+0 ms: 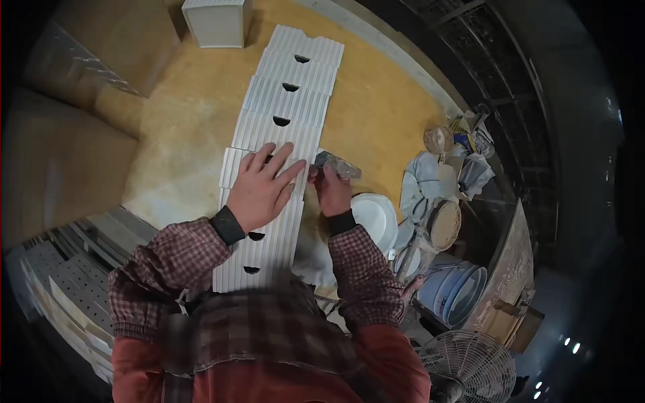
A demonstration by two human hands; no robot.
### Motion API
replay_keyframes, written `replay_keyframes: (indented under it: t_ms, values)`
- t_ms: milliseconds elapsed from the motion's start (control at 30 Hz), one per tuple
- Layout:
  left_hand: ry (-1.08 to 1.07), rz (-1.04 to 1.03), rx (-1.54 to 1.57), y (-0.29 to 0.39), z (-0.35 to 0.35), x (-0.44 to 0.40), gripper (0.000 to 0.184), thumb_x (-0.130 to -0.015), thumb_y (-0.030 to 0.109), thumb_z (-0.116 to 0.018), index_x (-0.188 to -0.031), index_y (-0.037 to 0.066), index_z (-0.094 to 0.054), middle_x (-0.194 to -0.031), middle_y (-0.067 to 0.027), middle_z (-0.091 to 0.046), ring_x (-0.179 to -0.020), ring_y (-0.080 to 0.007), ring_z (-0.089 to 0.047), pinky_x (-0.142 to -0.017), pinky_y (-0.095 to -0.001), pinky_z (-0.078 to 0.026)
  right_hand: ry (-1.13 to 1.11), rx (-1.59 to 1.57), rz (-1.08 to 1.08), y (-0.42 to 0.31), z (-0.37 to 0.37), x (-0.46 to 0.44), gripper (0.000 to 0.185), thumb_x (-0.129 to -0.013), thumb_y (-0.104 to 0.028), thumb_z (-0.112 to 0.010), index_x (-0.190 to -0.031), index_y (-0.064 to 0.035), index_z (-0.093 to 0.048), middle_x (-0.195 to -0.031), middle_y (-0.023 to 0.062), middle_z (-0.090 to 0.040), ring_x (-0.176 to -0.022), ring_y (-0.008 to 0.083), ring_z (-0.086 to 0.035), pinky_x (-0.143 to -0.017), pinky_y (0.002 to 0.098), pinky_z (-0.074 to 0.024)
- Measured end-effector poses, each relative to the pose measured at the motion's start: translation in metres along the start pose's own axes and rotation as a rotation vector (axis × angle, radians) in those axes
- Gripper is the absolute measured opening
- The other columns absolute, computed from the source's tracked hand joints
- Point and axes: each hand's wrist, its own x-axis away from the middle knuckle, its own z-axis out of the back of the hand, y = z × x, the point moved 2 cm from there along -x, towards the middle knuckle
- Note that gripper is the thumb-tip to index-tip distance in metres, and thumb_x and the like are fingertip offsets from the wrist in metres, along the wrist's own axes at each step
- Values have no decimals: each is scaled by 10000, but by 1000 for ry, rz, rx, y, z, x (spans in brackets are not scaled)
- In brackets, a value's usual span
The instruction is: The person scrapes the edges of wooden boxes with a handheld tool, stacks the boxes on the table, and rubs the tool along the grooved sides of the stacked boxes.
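White ribbed panels (291,72) lie overlapped in a long row on the yellowish table, each with a dark half-round notch showing. My left hand (259,195) rests flat on one of them, fingers spread over a notch. At the right edge of the same panel is my right hand (334,195), its fingers curled together. A crumpled-looking grey piece (344,166) shows just beyond those fingers. Whether the hand grips this piece or only lies against it is hidden.
A white box (215,23) stands at the far left, with large cardboard boxes (60,154) along the left side. To the right are a white basin (376,221), a blue bucket (457,292), crumpled bags (477,176) and a wire-caged fan (468,369). Perforated panels (74,282) are stacked lower left.
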Motion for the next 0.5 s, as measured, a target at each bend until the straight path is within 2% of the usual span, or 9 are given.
replay_keyframes:
  t_ms: [100, 133, 200, 300, 400, 433, 500]
  values:
    - [-3, 6, 16, 0, 0, 0, 417, -805, 157, -529, -1219, 133, -487, -1327, -99, -389, -1179, -335, -368, -909, -471, -318, 28, 71, 10, 6, 4, 5, 144, -893, -136, -519, -953, -21, -581, -821, 74, -609, -726, 177, -583, -657, 305, -474]
    - [-12, 8, 3, 0, 0, -1, 414, -806, 155, -527, -1218, 126, -487, -1325, -99, -392, -1176, -336, -371, -909, -470, -319, -45, 14, 46, 6, 2, 7, 132, -890, -129, -523, -939, -23, -583, -812, 68, -608, -722, 171, -582, -662, 303, -473]
    - [20, 4, 31, 0, 1, -2, 402, -805, 114, -514, -1206, 110, -494, -1311, -91, -409, -1178, -315, -374, -898, -452, -333, 36, 51, 3, 3, 0, 18, 121, -890, -118, -519, -927, -22, -583, -804, 67, -606, -716, 169, -581, -656, 301, -473]
    - [36, 13, 134, -5, 5, -3, 399, -797, 66, -505, -1195, 83, -502, -1271, -90, -454, -1165, -305, -405, -898, -423, -348, -1, 79, 19, -14, -12, 33, 114, -882, -75, -509, -934, 3, -574, -790, 65, -595, -692, 159, -568, -631, 291, -460]
    - [90, 48, 222, -11, 11, 3, 414, -776, 21, -520, -1187, 70, -510, -1246, -117, -470, -1159, -326, -426, -925, -422, -354, 26, 541, 85, -30, -16, 47, 163, -889, -62, -491, -967, 36, -595, -740, 61, -590, -679, 136, -557, -628, 268, -448]
    - [92, 69, 215, -12, 15, 4, 417, -772, 16, -525, -1185, 69, -513, -1242, -122, -471, -1157, -329, -430, -931, -425, -354, -25, 523, 173, -36, -24, 51, 184, -893, -59, -480, -986, 44, -601, -722, 57, -591, -644, 120, -553, -606, 250, -446]
    - [123, 62, 148, -14, 15, 4, 373, -793, 54, -517, -1166, 62, -522, -1229, -107, -472, -1159, -309, -419, -906, -422, -360, 17, 619, 93, -43, -31, 54, 176, -900, -72, -478, -961, 43, -596, -724, 60, -591, -602, 117, -550, -556, 241, -446]
